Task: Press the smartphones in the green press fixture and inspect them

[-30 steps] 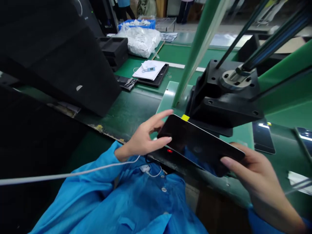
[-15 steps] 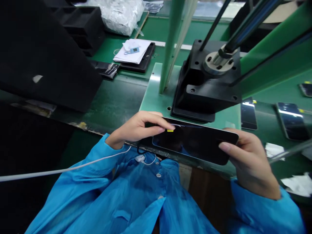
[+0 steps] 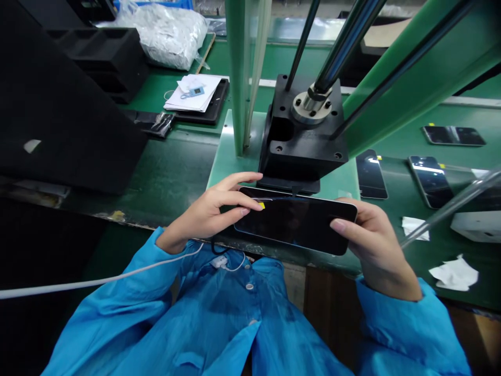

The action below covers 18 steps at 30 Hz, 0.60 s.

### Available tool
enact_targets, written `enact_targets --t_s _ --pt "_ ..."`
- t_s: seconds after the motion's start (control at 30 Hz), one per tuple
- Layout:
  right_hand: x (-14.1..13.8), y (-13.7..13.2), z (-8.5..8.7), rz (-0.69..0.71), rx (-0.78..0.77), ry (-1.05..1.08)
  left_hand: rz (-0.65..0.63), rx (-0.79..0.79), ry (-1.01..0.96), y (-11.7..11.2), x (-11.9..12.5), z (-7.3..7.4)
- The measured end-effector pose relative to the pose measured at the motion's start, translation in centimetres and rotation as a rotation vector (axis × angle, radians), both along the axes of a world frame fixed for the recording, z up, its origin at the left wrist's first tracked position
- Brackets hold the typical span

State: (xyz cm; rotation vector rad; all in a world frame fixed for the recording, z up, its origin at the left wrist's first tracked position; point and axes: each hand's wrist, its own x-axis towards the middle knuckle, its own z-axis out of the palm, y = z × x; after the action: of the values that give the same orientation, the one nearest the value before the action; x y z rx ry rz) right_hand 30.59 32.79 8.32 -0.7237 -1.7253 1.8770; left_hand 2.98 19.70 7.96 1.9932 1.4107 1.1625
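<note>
A black glass-faced smartphone (image 3: 293, 222) is held sideways and tilted in front of the press block. My right hand (image 3: 378, 243) grips its right end, thumb on the glass and the other fingers behind. At the left end is my left hand (image 3: 209, 211), with thumb and index finger on the face and another finger stretched past the upper edge. The index fingertip meets a small yellow tab (image 3: 262, 206) and partly covers it. Just behind the phone stands the black block (image 3: 301, 151) of a press, on a pale green base plate (image 3: 221, 156).
Several more phones lie at the right, among them one smartphone (image 3: 430, 180) with a yellow tab. Crumpled white paper (image 3: 456, 274) and a clear rod (image 3: 450, 209) are nearer. Green uprights (image 3: 237, 78) flank the press. Papers (image 3: 195, 94) and a black box (image 3: 102, 62) sit left.
The view has shifted, so the press and phone appear further left and more phones show at right. Both hands keep the phone; the left index fingertip now rests lower, by the yellow tab.
</note>
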Motion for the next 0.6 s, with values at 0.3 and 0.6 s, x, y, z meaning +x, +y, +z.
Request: enact_targets --t_s 0.3,0.6 --pt "-0.3 0.1 0.1 -0.029 0.017 0.03 0.241 0.621 0.588 0.5 2.2 -1.6" --pt "0.1 0.4 -0.4 -0.031 -0.015 0.02 0.307 0.526 0.438 -0.9 4.1 1.5"
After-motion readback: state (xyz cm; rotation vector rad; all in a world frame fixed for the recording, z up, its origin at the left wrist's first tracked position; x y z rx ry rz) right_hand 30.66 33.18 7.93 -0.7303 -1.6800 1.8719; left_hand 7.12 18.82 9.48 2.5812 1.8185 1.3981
